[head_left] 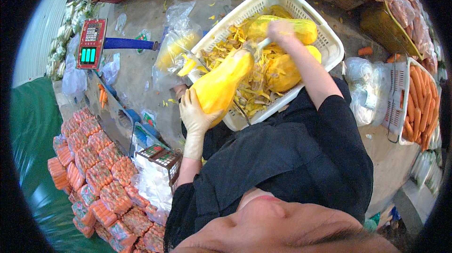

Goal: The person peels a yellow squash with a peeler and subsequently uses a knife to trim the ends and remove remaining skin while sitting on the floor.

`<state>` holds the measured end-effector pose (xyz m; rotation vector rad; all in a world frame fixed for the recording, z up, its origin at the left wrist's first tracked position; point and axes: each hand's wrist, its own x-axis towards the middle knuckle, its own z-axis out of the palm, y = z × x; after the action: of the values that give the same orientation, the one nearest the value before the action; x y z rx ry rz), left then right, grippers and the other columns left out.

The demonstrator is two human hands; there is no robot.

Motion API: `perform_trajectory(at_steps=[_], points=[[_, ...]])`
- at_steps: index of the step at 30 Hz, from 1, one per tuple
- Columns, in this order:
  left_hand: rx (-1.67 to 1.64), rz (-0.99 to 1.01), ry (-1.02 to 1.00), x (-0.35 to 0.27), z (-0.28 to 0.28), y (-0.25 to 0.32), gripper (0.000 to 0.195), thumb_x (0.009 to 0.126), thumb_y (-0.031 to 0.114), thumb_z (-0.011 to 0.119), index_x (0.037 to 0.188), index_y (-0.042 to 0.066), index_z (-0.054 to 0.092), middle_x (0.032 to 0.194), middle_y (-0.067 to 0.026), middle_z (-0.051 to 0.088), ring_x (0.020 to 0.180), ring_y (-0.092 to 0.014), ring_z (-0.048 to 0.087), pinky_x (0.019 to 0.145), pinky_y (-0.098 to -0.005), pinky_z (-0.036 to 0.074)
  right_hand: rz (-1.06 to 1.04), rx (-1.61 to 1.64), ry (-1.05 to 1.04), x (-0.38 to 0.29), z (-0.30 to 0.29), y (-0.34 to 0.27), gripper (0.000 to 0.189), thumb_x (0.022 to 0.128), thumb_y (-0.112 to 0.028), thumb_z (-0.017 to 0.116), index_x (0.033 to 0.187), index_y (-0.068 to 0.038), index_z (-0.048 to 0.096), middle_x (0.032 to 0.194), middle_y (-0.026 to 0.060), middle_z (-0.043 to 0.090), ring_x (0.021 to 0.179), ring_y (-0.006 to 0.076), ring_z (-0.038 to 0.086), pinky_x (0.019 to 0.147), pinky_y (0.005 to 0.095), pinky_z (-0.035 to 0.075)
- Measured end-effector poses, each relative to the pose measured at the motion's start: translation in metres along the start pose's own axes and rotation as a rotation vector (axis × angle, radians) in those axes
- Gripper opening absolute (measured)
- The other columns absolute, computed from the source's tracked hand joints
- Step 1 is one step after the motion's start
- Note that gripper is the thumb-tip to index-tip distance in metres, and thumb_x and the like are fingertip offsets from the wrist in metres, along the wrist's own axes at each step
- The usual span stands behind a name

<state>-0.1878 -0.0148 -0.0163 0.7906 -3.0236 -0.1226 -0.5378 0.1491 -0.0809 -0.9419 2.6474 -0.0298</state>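
Observation:
My left hand [193, 113], in a cream glove, grips the broad end of a peeled yellow squash [220, 85]. The squash slants over the near left rim of a white plastic basket [333, 50]. My bare right hand [280, 30] is blurred and holds a pale-handled tool [264, 43], apparently a peeler. Its blurred head is at the narrow end of the squash. Beneath lie many yellow peelings [252, 103]. Another squash [303, 31] lies behind my right hand, and a further yellow squash [282, 71] rests below my right forearm.
Left of the basket is a clear plastic bag [176, 46] with something yellow inside. A red scale display [92, 43] stands farther left. Bagged carrots [102, 168] are stacked at lower left beside a brown crate [160, 156]. A carrot crate [397, 101] and a wrapped bundle [363, 90] stand right.

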Motion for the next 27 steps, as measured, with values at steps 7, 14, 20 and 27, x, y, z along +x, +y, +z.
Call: perform_trajectory(at_steps=[7,14,20,27], points=[[0.058,0.010,0.170,-0.025,0.015,0.022,0.104,0.054,0.061,0.074,0.128,-0.002,0.041,0.124,-0.0227,0.047,0.117,-0.041,0.043,0.098,-0.0515,0.035,-0.131,0.066,-0.026,-0.025,-0.024,-0.064,0.025,0.076,-0.027,0.059,0.087,-0.008,0.071,0.086,0.0136,0.070,0.079,0.0272,0.068,0.070,0.0390,0.053],[0.111,0.078,0.363,-0.056,0.039,0.041,0.095,0.063,0.063,0.067,0.129,-0.001,0.042,0.130,-0.0251,0.043,0.122,-0.046,0.038,0.102,-0.0582,0.030,0.089,0.093,0.112,0.011,-0.024,0.018,0.020,0.076,-0.023,0.060,0.089,-0.013,0.072,0.085,0.0105,0.070,0.080,0.0258,0.068,0.067,0.0392,0.053],[0.152,0.130,0.384,-0.057,0.046,0.043,0.092,0.065,0.062,0.065,0.129,-0.001,0.042,0.129,-0.0257,0.042,0.121,-0.047,0.039,0.100,-0.0591,0.032,-0.080,0.160,-0.029,-0.007,0.005,-0.017,0.018,0.075,-0.024,0.061,0.085,-0.012,0.071,0.082,0.0112,0.069,0.076,0.0270,0.068,0.067,0.0408,0.053],[0.164,0.156,0.441,-0.062,0.051,0.038,0.093,0.065,0.064,0.064,0.128,-0.001,0.043,0.127,-0.0268,0.044,0.120,-0.048,0.040,0.099,-0.0599,0.034,-0.193,0.077,-0.050,-0.022,-0.029,-0.053,0.017,0.073,-0.023,0.063,0.081,-0.011,0.072,0.082,0.0121,0.069,0.079,0.0270,0.067,0.066,0.0371,0.053]])
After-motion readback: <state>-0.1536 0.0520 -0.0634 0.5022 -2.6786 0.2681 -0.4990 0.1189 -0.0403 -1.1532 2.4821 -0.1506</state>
